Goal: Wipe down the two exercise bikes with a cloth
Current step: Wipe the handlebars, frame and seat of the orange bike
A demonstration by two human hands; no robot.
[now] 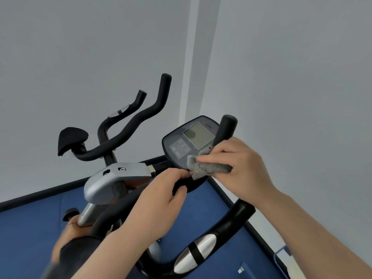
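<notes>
Cloth (209,167) in right hand (237,164), on console (181,146)

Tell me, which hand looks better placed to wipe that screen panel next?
The right hand, probably. It already grips the grey cloth and presses it against the lower edge of the console, just below the display. The left hand holds no cloth; it grips the dark bar under the console.

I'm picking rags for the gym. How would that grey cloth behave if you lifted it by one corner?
The grey cloth would probably hang limp: it already bunches and folds in the right hand against the console. Its fuzzy nap suggests it grips rather than slips. It looks light, since pinching fingers carry it.
</notes>
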